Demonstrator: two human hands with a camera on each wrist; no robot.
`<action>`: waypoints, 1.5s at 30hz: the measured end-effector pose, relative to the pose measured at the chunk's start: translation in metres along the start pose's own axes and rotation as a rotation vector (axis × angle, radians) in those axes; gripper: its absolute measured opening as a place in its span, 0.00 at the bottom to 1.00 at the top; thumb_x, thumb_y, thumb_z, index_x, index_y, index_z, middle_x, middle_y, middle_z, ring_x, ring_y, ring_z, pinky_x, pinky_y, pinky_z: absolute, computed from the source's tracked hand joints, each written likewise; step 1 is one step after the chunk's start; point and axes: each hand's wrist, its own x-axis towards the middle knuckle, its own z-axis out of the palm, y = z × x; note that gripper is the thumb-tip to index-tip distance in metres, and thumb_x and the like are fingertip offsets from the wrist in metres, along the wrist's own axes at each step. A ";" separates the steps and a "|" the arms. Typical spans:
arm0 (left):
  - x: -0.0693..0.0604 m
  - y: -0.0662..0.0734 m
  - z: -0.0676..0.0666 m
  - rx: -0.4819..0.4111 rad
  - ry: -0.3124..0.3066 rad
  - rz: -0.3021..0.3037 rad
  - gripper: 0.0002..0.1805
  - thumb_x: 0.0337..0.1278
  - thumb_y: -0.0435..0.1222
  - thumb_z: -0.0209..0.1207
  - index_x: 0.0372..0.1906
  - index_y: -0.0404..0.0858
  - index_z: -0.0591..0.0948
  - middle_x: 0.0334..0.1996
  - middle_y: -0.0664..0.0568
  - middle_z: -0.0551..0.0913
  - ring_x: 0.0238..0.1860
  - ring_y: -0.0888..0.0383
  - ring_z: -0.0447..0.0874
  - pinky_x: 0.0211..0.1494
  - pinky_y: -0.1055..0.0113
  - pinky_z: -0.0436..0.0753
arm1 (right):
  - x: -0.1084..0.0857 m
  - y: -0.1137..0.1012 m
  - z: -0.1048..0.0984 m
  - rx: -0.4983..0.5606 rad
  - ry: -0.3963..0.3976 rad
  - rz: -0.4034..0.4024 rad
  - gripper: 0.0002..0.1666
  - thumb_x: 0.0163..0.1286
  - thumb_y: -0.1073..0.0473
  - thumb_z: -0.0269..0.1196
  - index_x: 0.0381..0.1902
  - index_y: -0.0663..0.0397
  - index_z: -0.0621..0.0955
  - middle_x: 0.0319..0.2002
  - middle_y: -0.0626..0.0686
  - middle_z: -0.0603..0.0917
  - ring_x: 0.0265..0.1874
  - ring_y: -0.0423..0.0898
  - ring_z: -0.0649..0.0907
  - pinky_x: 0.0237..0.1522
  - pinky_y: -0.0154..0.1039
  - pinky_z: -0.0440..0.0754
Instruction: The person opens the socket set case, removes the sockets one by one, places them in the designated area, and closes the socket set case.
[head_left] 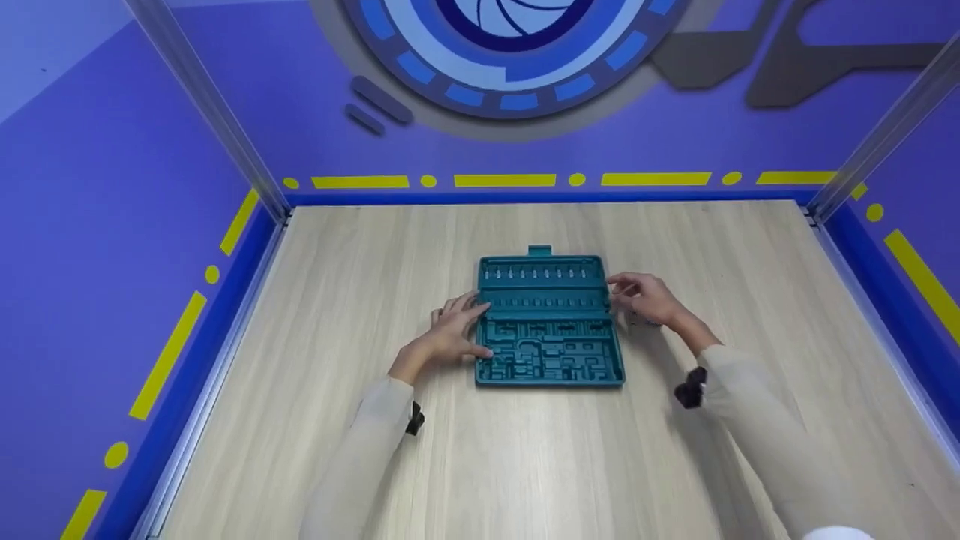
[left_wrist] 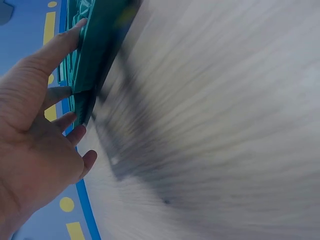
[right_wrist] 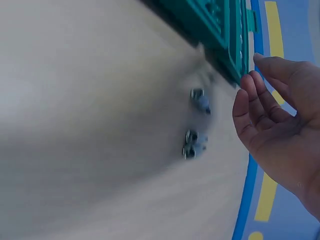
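A green plastic case (head_left: 547,317) lies unfolded on the table, with moulded slots in its lower half and a row of small pieces along the upper half. At its left edge my left hand (head_left: 444,335) rests, thumb and index finger on the rim; in the left wrist view the hand (left_wrist: 42,125) has its fingers spread against the case (left_wrist: 92,50). My right hand (head_left: 649,298) is beside the right edge of the case, fingers slightly bent. In the right wrist view that hand (right_wrist: 285,105) shows nothing in its palm, near the corner of the case (right_wrist: 220,30).
Several small metal pieces (right_wrist: 192,145) lie on the table just right of the case, partly hidden by my right hand in the head view. The wooden table (head_left: 360,247) is bounded by purple-blue panels (head_left: 247,120) at the back and sides.
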 end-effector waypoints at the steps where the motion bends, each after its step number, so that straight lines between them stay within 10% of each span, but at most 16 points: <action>1: -0.001 -0.001 0.000 -0.001 0.001 0.000 0.52 0.54 0.50 0.74 0.80 0.43 0.61 0.84 0.44 0.46 0.82 0.41 0.42 0.78 0.40 0.49 | 0.004 -0.004 0.004 0.011 0.000 0.009 0.22 0.76 0.64 0.60 0.64 0.68 0.78 0.49 0.67 0.84 0.48 0.58 0.83 0.42 0.35 0.78; 12: -0.003 -0.006 0.002 0.013 0.030 0.015 0.51 0.58 0.54 0.70 0.81 0.45 0.59 0.84 0.46 0.45 0.81 0.39 0.45 0.75 0.35 0.48 | 0.024 -0.032 0.034 -0.019 -0.136 -0.005 0.28 0.69 0.67 0.67 0.66 0.69 0.76 0.48 0.67 0.82 0.42 0.50 0.79 0.43 0.33 0.76; 26: 0.001 0.004 0.006 0.138 0.046 0.007 0.58 0.47 0.59 0.75 0.80 0.42 0.61 0.83 0.44 0.48 0.80 0.40 0.48 0.75 0.39 0.52 | 0.039 -0.024 0.025 -0.037 0.041 0.106 0.22 0.77 0.65 0.57 0.64 0.70 0.77 0.48 0.66 0.82 0.43 0.54 0.80 0.41 0.40 0.77; 39: -0.004 0.002 0.008 0.106 0.036 -0.027 0.60 0.44 0.60 0.75 0.80 0.45 0.60 0.83 0.46 0.48 0.80 0.41 0.48 0.74 0.38 0.51 | 0.058 -0.027 0.036 -0.180 -0.014 0.138 0.27 0.79 0.63 0.54 0.69 0.76 0.70 0.38 0.63 0.78 0.33 0.52 0.77 0.40 0.45 0.74; 45: -0.001 0.001 0.007 0.101 0.040 -0.025 0.60 0.44 0.60 0.76 0.81 0.45 0.60 0.84 0.46 0.47 0.80 0.42 0.48 0.75 0.38 0.50 | 0.063 -0.030 0.033 -0.176 -0.052 0.184 0.28 0.81 0.62 0.50 0.72 0.74 0.67 0.63 0.75 0.75 0.58 0.65 0.79 0.64 0.58 0.76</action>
